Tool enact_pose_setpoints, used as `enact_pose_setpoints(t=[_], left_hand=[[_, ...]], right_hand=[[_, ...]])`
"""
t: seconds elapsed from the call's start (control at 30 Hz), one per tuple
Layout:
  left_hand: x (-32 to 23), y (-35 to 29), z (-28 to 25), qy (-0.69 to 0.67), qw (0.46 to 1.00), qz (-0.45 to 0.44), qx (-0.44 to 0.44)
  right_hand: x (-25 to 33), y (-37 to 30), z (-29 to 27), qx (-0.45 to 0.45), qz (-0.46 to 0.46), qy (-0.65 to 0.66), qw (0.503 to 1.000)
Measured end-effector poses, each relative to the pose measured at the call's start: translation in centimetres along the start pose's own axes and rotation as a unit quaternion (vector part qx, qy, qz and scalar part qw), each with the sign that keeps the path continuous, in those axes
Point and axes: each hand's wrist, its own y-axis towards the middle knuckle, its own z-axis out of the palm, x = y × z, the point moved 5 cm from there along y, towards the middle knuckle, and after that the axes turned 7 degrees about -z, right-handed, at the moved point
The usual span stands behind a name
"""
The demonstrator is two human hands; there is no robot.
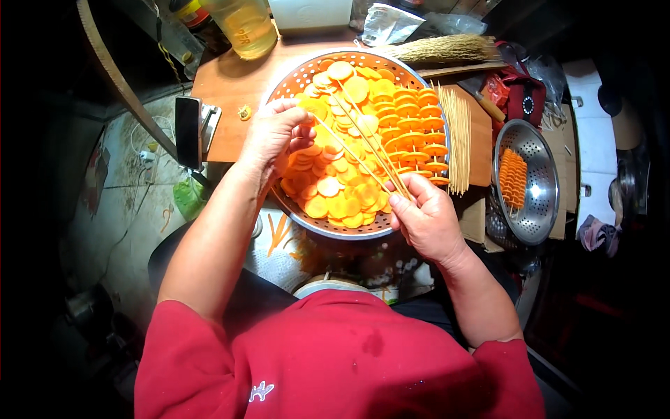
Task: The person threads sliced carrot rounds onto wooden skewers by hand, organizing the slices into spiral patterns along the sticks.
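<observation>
My right hand (429, 216) is closed around the near ends of a few thin bamboo skewers (368, 136), which fan out over a large perforated metal colander (317, 227). At the far end of the leftmost skewer, my left hand (276, 133) has its thumb and fingers pinched together. Under both hands lies a heap of round orange carrot slices (342, 167), loose in the colander. Along the colander's right side rest several skewers threaded with spaced carrot slices (412, 133). No slice shows on the skewers in my hands.
Bare bamboo skewers (458, 140) lie bundled right of the colander on the wooden table (220, 84). Farther right, a smaller colander (544, 202) holds threaded carrot slices. A phone (188, 133) stands at the left edge. Behind are a jug of yellow liquid (248, 31) and a straw brush (440, 50).
</observation>
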Motion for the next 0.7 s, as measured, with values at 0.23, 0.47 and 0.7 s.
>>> enact_pose_setpoints(t=[0.23, 0.47, 0.7], left_hand=[[-0.3, -0.4, 0.4, 0.120, 0.983, 0.127, -0.058], [0.3, -0.9, 1.3, 0.139, 0.975, 0.167, -0.054], [-0.5, -1.5, 1.9, 0.154, 0.968, 0.188, -0.069]], right_hand=[[0.0, 0.3, 0.0, -0.008, -0.003, -0.018, 1.000], [-0.2, -0.2, -0.2, -0.019, -0.008, -0.015, 1.000], [0.0, -0.4, -0.3, -0.011, -0.009, 0.002, 1.000]])
